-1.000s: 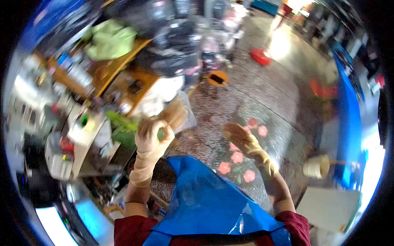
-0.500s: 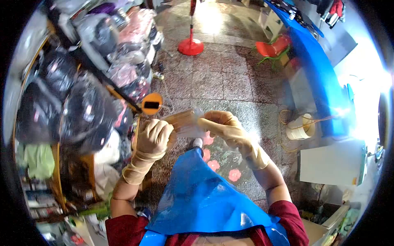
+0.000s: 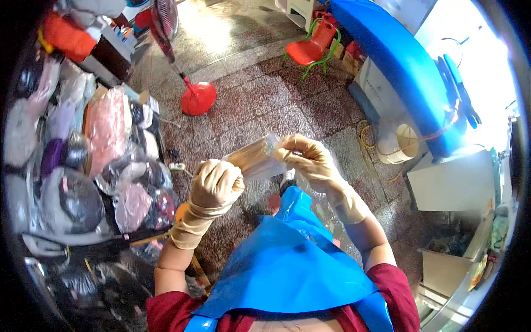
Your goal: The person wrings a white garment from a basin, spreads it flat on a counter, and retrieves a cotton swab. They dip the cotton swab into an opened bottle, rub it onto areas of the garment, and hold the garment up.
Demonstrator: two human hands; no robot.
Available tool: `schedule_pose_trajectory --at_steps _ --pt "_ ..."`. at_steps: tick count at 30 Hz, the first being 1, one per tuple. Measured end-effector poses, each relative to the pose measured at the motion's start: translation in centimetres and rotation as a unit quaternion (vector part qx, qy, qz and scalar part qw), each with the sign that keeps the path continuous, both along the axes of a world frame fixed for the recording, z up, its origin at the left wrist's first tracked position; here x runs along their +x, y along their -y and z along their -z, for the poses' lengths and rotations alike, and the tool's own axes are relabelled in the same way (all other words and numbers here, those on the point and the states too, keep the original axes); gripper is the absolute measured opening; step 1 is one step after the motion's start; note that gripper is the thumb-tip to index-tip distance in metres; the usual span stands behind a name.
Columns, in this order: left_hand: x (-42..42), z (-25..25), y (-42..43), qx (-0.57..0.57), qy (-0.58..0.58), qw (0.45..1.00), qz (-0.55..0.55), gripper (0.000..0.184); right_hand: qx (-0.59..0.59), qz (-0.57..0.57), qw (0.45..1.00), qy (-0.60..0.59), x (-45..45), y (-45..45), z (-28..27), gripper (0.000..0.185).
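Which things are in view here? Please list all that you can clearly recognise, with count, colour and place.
packet: one, clear with tan contents, centre
fan: one, red, upper left
chair: one, red with green frame, top, right of centre
bucket: one, cream, right
panel: one, white, right, below bucket in image
long cover: one, blue, upper right
bagged bundles: several, mixed colours, left
tiled floor: one, brown-grey, centre
apron: one, blue, lower centre
sleeves: two, dark red, bottom
left hand: one, cream-gloved, gripping packet's left end
right hand: one, cream-gloved, pinching packet's right end
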State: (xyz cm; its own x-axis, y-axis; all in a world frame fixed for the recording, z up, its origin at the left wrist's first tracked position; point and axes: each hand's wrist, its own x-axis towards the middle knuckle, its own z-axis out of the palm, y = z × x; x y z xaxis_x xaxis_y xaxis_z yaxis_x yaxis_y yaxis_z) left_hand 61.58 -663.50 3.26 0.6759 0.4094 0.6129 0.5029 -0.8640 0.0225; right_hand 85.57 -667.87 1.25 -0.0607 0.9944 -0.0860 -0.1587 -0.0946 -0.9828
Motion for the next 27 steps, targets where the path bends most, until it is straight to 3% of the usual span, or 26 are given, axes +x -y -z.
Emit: schedule_pose_trajectory --at_steps 1,5,8,9,11,13,15,17,18,22,24,27 --pt "1.2 -0.1 -2.6 0.000 0.000 1.000 0.017 0.016 0.092 0.009 0.995 -0.030 0.9 -2.6 0.1 0.025" --pt "6.0 -0.9 -12.9 -0.107 0.096 0.986 0.079 0.011 0.046 -0.093 0.995 0.006 7.1 -13.2 -1.2 0.020" --pt "9.7 -3.0 -21.6 -0.197 0.194 0.961 0.027 0.013 0.032 -0.158 0.986 -0.044 10.9 -22.5 -2.2 0.019" --pt "11.0 -3.9 -24.3 -0.240 0.229 0.944 0.006 0.016 0.025 -0.173 0.983 -0.053 11.8 -25.7 -2.1 0.019" --pt "13.9 -5.3 -29.2 -0.426 0.339 0.837 0.060 0.019 0.013 -0.200 0.979 -0.021 13.2 -31.7 -2.7 0.019" --pt "15.2 -4.6 -35.0 -0.452 0.288 0.843 0.046 0.018 0.011 -0.235 0.971 -0.046 14.5 -37.1 -3.2 0.021" --pt "16.7 -4.5 -40.0 -0.485 0.212 0.848 0.015 0.011 0.004 -0.231 0.973 0.014 15.1 -42.0 -5.2 0.021" --pt "18.3 -3.9 -44.9 -0.549 0.303 0.777 0.059 0.010 -0.006 -0.207 0.978 0.013 16.0 -47.0 -5.1 0.023" --pt "19.1 -4.1 -47.5 -0.581 0.286 0.762 0.003 0.003 -0.029 -0.203 0.979 -0.009 16.8 -49.8 -4.5 0.023" --pt "21.8 -2.9 -58.7 -0.570 0.312 0.757 0.068 0.009 -0.044 -0.179 0.982 -0.044 19.6 -60.0 -2.8 0.026" --pt "23.4 -2.8 -63.8 -0.614 0.362 0.699 0.063 0.013 -0.002 -0.179 0.983 -0.035 21.4 -65.0 -2.7 0.027" --pt "25.7 -2.9 -71.1 -0.616 0.359 0.695 0.094 0.017 0.032 -0.157 0.987 0.007 23.7 -71.4 -4.4 0.022"
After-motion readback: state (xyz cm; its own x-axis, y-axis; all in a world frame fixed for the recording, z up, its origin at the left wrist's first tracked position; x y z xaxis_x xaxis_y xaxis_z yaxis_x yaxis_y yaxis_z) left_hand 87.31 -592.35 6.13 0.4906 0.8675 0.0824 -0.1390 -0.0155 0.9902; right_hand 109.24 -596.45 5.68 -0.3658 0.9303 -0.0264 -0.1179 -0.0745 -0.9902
